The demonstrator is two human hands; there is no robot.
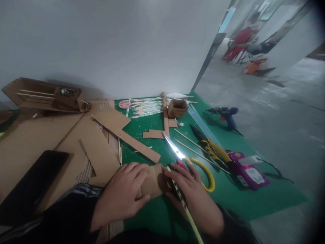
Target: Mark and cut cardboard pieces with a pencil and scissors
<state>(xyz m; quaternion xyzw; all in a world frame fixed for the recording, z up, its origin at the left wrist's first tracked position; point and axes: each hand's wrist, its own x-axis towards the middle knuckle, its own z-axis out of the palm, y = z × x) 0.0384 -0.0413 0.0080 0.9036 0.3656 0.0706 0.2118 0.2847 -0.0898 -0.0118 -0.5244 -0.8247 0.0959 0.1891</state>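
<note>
My left hand (pixel 122 195) lies palm down on a small folded cardboard piece (pixel 153 181) on the green mat (pixel 228 200), pressing its left side. My right hand (pixel 195 196) touches the piece's right edge with its fingertips and holds a yellow pencil (pixel 186 210) that runs back toward me. Yellow-handled scissors (pixel 189 159) lie on the mat just beyond my right fingers, blades pointing away and to the left.
Cardboard sheets and strips (pixel 101 135) cover the left side, with a black phone (pixel 33 184) on them. Wooden skewers (pixel 198 149), yellow pliers (pixel 212 147), a purple device (pixel 247 171), a blue glue gun (pixel 227 115) and a small cardboard box (pixel 177 108) lie around. A white wall stands behind.
</note>
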